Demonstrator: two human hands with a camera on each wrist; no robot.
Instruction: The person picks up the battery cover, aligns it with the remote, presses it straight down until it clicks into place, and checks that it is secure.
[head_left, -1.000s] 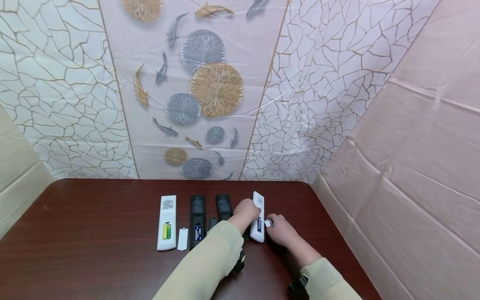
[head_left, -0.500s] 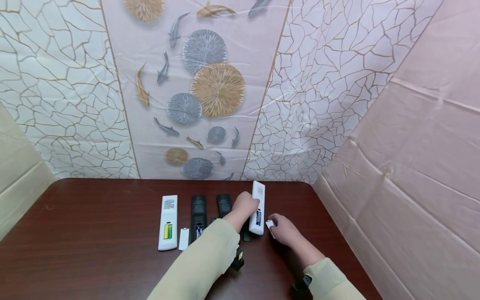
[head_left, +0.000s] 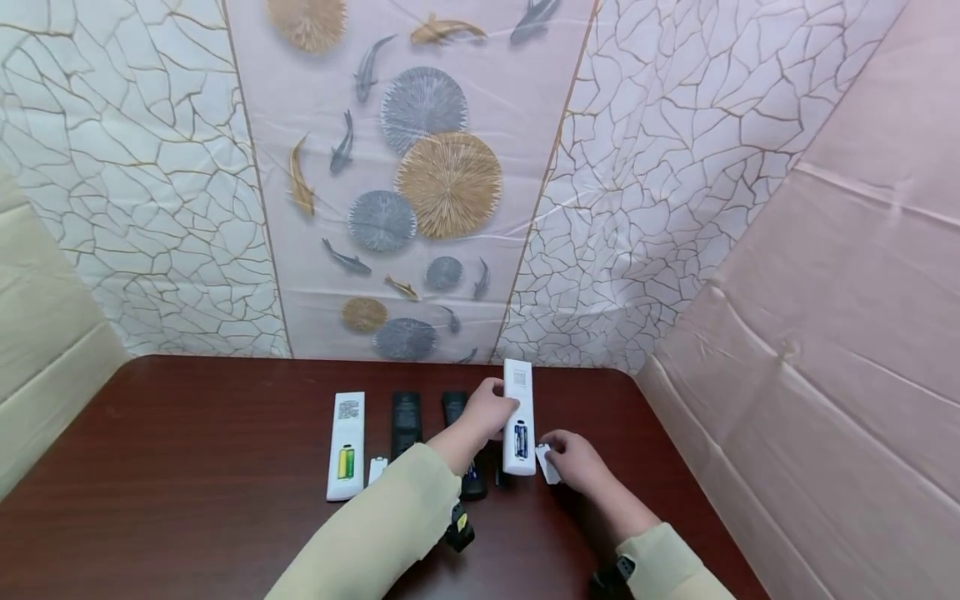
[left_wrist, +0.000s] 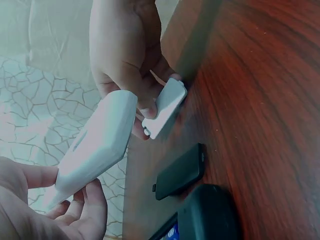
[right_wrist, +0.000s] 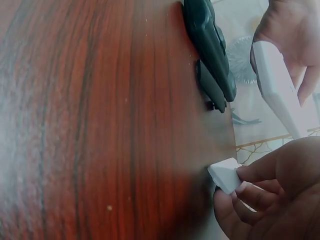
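My left hand (head_left: 486, 414) grips a white remote control (head_left: 520, 392) by its side, raised off the table with its back towards me. Dark blue batteries lie in its uncovered compartment. Just right of it, my right hand (head_left: 576, 461) pinches a small white battery cover (head_left: 547, 467) between thumb and fingers. In the left wrist view the cover (left_wrist: 169, 106) is tilted, close to the tabletop and apart from the remote (left_wrist: 97, 142). The right wrist view shows the cover (right_wrist: 225, 175) at my fingertips.
On the brown table (head_left: 225, 467) another white remote (head_left: 347, 417) holds green-yellow batteries, with a white cover (head_left: 377, 468) beside it. Two black remotes (head_left: 407, 419) lie further right, partly behind my left arm. A black cover (left_wrist: 181, 171) lies near one. Patterned cloth hangs behind.
My left hand has lifted the white remote off the table and turned its back more towards me. The right hand keeps its pinch on the cover, which has tilted. The head view has shifted slightly.
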